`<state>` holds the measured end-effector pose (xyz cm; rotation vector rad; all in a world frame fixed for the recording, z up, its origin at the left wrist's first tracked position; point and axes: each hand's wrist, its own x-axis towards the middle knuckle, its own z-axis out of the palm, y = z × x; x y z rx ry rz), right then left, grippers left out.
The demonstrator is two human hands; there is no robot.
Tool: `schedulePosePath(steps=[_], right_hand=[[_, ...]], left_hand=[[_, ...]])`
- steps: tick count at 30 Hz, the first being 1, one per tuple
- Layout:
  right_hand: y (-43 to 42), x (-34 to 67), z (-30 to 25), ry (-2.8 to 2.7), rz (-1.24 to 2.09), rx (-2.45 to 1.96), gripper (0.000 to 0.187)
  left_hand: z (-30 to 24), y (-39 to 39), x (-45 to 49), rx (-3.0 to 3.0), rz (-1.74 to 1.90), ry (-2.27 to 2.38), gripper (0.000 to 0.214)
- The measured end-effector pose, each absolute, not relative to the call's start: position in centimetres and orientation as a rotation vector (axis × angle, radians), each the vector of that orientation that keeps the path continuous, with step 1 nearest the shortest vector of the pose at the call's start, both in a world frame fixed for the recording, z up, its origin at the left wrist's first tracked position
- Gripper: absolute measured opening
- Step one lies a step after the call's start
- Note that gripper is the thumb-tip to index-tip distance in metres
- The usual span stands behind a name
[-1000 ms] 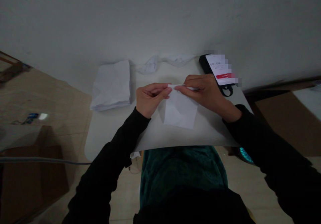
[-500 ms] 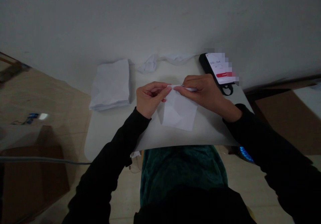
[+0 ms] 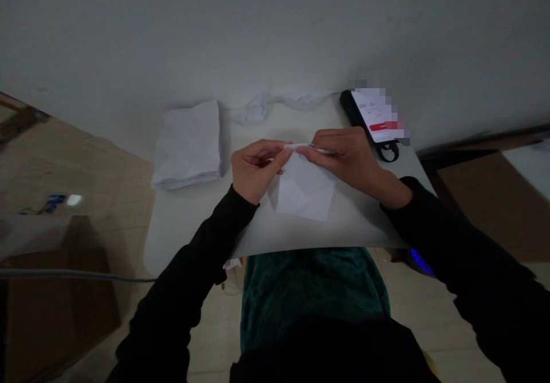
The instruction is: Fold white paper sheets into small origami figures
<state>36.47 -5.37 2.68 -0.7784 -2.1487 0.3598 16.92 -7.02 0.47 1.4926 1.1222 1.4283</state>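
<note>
Left hand [image 3: 255, 168] and right hand [image 3: 348, 162] pinch the folded top edge of a white paper sheet [image 3: 306, 185], nearly closed; judged next requirement: pressing the crease flat.

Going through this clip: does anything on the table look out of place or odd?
Yes: a crumpled white strip lies twisted against the wall, behind the folded sheet. It looks odd beside the squared-up paper stack.
</note>
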Motion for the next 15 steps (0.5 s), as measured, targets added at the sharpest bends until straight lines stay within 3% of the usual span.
schedulePosePath(steps=[8, 15], right_hand=[[-5.60, 36.31, 2.40, -2.151, 0.263, -0.729, 0.029], [-5.41, 36.43, 2.13, -2.140, 0.254, -0.674, 0.025]], left_hand=[[0.26, -6.41, 16.78, 1.385, 1.440, 1.099, 0.034], [0.54, -6.38, 16.77, 1.445, 1.441, 1.063, 0.032]])
